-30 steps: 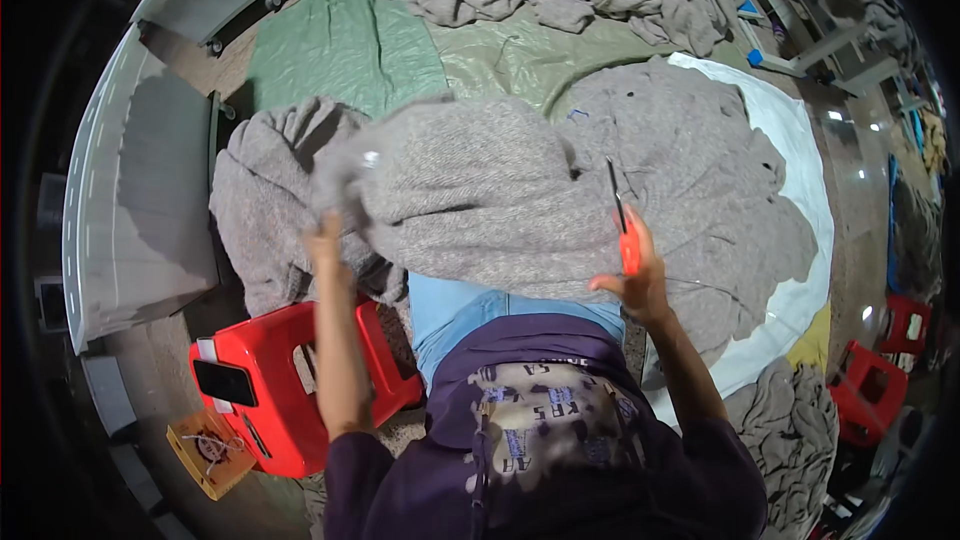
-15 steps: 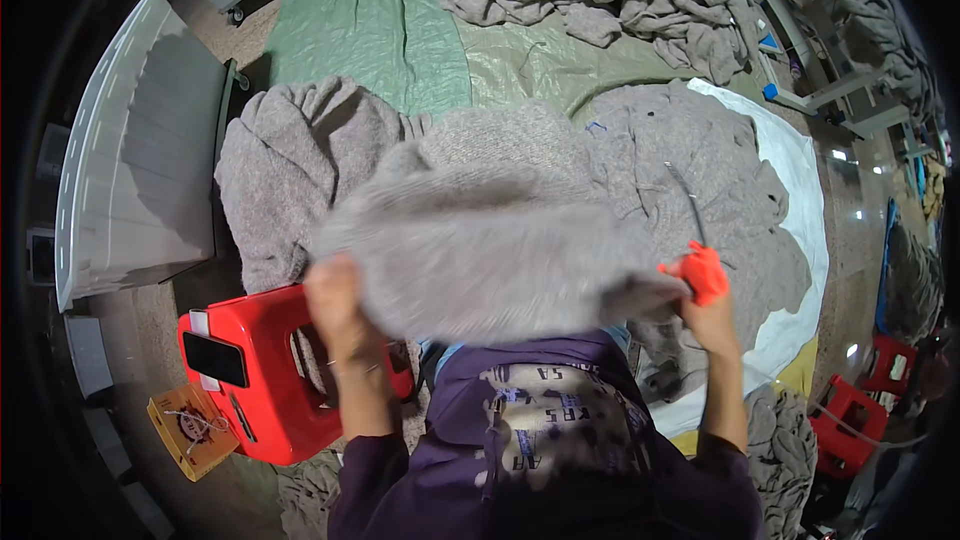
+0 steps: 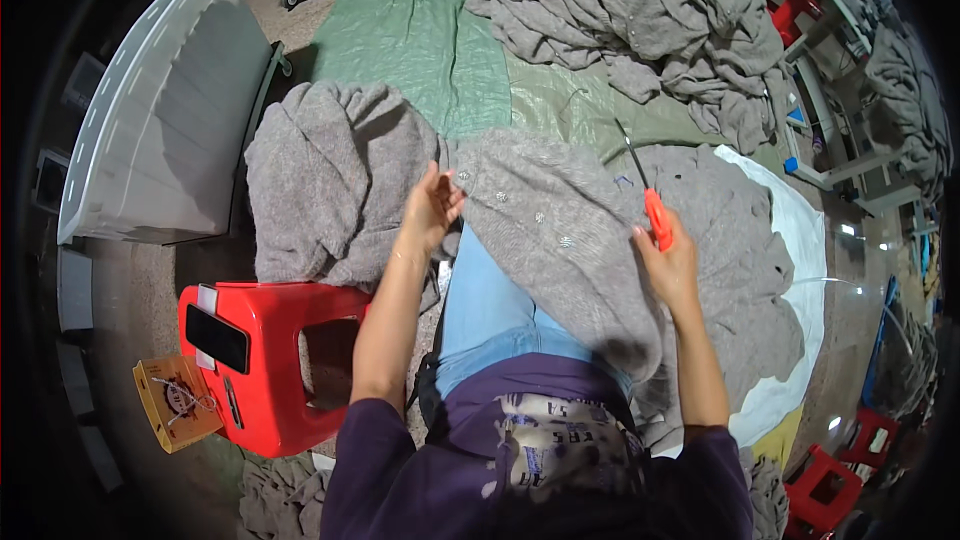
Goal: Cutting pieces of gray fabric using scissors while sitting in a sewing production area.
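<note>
A grey fuzzy knit cardigan (image 3: 560, 195) with several shiny buttons lies across my lap, over light blue jeans (image 3: 490, 290). My left hand (image 3: 432, 208) is beside its upper left edge, near the top button, fingers loosely curled and apart, with nothing seen in them. My right hand (image 3: 668, 258) grips an orange-handled tool (image 3: 657, 218) at the cardigan's right side. The tool's long, thin metal blade points up and away; its exact kind is unclear. The right thumb is close to the knit, and I cannot tell whether it touches.
Grey knit heaps lie left (image 3: 305, 180), right (image 3: 735, 270) and far ahead (image 3: 640, 15). A red stool (image 3: 265, 340) at left bears a phone (image 3: 217, 338) and a pen (image 3: 233, 403). Beside it are a yellow box (image 3: 180, 405) and a large grey wheeled bin (image 3: 185, 120).
The blurred cardigan has come down and spread over my lap, its buttons now showing. My left hand has let go and moved up and right; my right hand still holds the orange-handled tool.
</note>
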The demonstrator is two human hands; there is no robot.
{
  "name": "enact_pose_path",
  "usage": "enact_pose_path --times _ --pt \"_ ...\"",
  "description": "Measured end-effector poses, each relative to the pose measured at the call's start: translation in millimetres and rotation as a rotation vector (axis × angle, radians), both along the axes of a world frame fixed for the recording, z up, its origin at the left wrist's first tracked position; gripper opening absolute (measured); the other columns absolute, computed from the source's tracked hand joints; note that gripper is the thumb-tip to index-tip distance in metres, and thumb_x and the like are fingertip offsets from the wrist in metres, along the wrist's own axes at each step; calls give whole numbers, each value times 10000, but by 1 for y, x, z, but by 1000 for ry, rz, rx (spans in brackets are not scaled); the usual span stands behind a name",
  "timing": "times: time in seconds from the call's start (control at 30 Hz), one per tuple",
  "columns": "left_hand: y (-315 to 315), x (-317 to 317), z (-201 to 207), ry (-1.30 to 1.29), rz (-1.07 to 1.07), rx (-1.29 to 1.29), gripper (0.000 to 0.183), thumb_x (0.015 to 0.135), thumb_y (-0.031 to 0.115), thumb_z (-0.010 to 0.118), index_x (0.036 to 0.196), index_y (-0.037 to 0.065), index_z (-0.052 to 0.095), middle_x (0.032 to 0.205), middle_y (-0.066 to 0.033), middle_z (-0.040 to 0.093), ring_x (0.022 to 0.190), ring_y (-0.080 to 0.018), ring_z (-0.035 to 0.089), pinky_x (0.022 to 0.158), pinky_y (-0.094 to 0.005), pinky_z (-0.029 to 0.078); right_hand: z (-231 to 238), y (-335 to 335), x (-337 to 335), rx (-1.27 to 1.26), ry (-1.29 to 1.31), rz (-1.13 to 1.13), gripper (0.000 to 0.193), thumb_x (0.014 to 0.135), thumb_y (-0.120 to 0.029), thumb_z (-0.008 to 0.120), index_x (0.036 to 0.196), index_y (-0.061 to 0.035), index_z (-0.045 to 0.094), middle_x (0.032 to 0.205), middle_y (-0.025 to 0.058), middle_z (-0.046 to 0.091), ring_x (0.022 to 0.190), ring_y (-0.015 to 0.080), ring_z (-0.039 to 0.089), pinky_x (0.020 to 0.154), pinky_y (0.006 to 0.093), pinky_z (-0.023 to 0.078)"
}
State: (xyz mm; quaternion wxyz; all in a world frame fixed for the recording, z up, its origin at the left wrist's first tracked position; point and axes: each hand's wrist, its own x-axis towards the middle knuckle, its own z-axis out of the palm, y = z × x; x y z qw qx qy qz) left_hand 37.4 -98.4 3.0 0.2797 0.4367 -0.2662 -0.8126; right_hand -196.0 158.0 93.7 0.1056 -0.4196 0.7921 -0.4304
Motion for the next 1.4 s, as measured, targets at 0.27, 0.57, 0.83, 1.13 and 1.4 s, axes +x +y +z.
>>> enact_pose_path --times 0.27,0.57,0.83,1.13,1.4 --pt "55 -10 27 -103 30 -517 118 837 145 685 910 85 615 713 54 557 623 -24 469 560 -193 356 32 19 42 96 294 68 332 836 -283 647 1069 -54 589 854 157 600 804 321 617 634 385 493" --pt "66 -50 30 33 55 -450 151 865 95 640 976 77 540 777 30 575 659 -45 518 596 -208 439 41 6 79 263 210 269 259 809 -291 672 885 -61 581 789 117 618 652 316 623 544 374 487" --pt "51 -47 24 125 153 -282 139 901 138 588 967 134 465 802 42 553 661 -77 569 616 -233 523 50 27 65 298 228 204 243 810 -281 669 825 -66 556 626 127 574 565 333 598 493 394 466" --pt "41 -52 33 314 93 -102 141 884 91 597 996 109 515 845 19 570 746 -110 589 607 -261 517 47 29 61 276 225 154 270 824 -295 655 779 -66 522 587 130 559 555 339 594 486 393 455" --pt "56 -66 30 190 72 -255 162 880 15 571 1040 17 546 1000 -80 627 905 -159 612 807 -276 490 49 46 57 308 163 126 280 837 -320 649 780 -81 513 584 130 558 549 355 581 480 403 444"
